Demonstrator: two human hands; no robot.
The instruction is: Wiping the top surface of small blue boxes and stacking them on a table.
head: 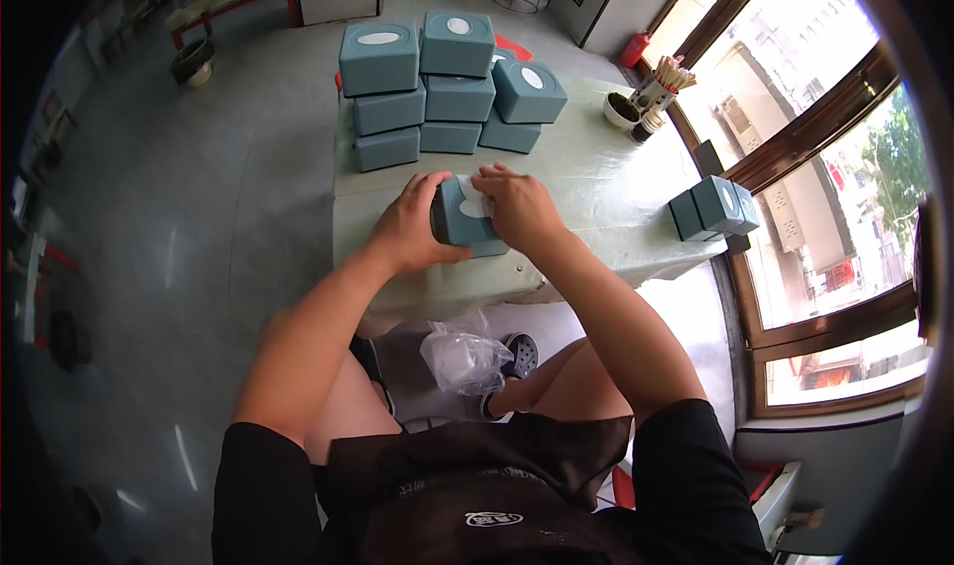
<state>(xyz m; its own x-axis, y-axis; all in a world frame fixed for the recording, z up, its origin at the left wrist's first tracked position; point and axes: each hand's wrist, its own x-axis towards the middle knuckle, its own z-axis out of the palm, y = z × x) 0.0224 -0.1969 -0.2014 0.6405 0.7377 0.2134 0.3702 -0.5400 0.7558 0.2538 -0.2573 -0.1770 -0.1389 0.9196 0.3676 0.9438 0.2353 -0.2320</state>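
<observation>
My left hand (pixel 408 226) grips a blue-grey tissue box (pixel 468 232) near the front edge of the table, fingers along its left side and thumb at its near corner. White tissue (pixel 475 204) shows at the oval opening and stretches toward the box's far edge. Over the top right of the box, my right hand (pixel 522 206) has its fingertips at the tissue; its palm hides part of the lid. Beyond both hands, several matching tissue boxes (pixel 460 99) stand in stacks, some with white tissue in their oval openings.
Several more tissue boxes (pixel 717 203) sit at the table's right edge by the window. A dark-filled bowl (pixel 621 110) and a holder of chopsticks (pixel 665 84) stand far right on the covered table (pixel 581 170). Below the front edge, a clear plastic bag (pixel 463 360) holds something white.
</observation>
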